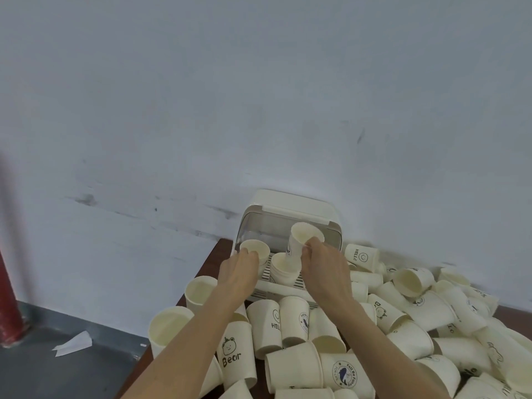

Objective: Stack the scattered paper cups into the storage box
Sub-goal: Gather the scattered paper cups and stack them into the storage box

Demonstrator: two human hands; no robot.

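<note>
A white storage box (296, 207) with its lid raised stands at the table's far edge against the wall. My left hand (239, 269) holds an upright paper cup (256, 249) at the box's left side. My right hand (325, 263) pinches the rim of a tilted cup (300, 239) above another cup (283, 269) standing on the box's slatted floor. Several cream paper cups with printed designs, among them a "Bear" cup (234, 352), lie scattered in front of the box.
The brown table (214, 259) ends just left of the box; two upright cups (198, 290) stand near that edge. A heap of cups (431, 312) fills the right side. Below on the left are a grey floor, a paper scrap (74, 344) and a red post (8, 306).
</note>
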